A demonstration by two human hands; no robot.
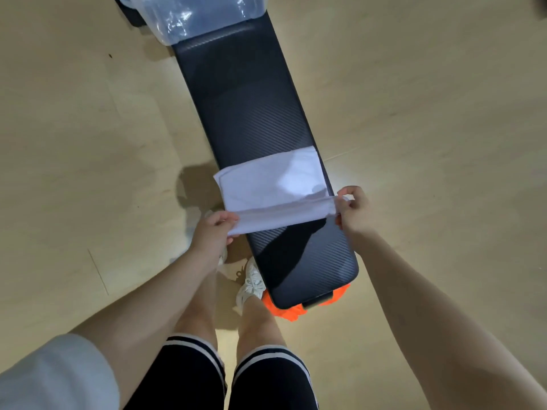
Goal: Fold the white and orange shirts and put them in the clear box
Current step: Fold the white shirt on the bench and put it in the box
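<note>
A: Near the middle of the frame, the white shirt (270, 180) is lying across the black bench (251, 113), already partly folded into a band. What is the person doing with it?

B: Both hands are grasping the near edge. The left hand (214, 232) is pinching the left corner and the right hand (352, 210) is pinching the right corner, and the edge is rising a little above the bench.

A: So the fold is going away from the person, toward the upper part of the frame?

B: I am judging so. To do it well, both corners should be travelling together and the cloth should be kept tight between them, then laid so the near edge is meeting the far edge evenly.

A: And the other things?

B: The orange shirt (291, 312) is showing only as a bunched piece under the near end of the bench, at the lower centre, so it is waiting unfolded, I think. The clear box (189, 16) is standing at the top of the frame, at the far end of the bench. Nothing of the shirts is in it as far as I am seeing
</note>
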